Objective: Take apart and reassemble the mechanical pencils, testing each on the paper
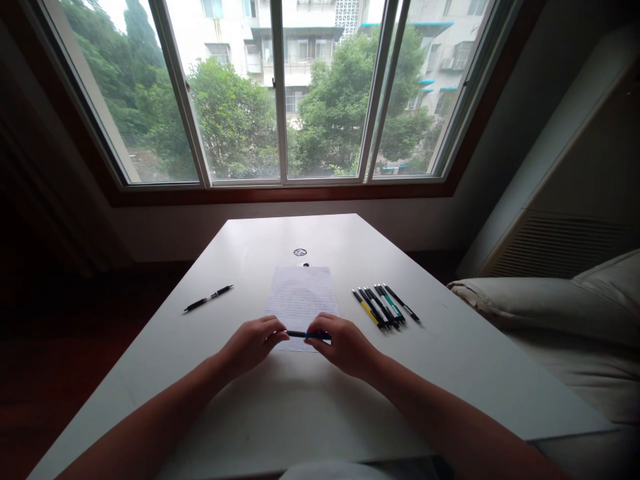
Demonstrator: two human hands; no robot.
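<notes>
Between my two hands a dark pen (297, 334) with a blue part lies level, above the near half of a lined sheet of paper (301, 293). The fingertips of my left hand (254, 341) pinch its left end. My right hand (344, 341) is closed round its right part, and the fingers hide some of the barrel. Right of the paper several pens (380, 307) lie side by side, one with a yellow barrel and one with green. A single black pen (209, 299) rests alone to the left.
Everything lies on a white table (240, 413). Beyond the paper is a small round dark mark (300, 253) on the tabletop. A window (283, 100) stands past the far edge. On the right are a light-coloured cushioned seat (530, 300) and a slatted unit (560, 240).
</notes>
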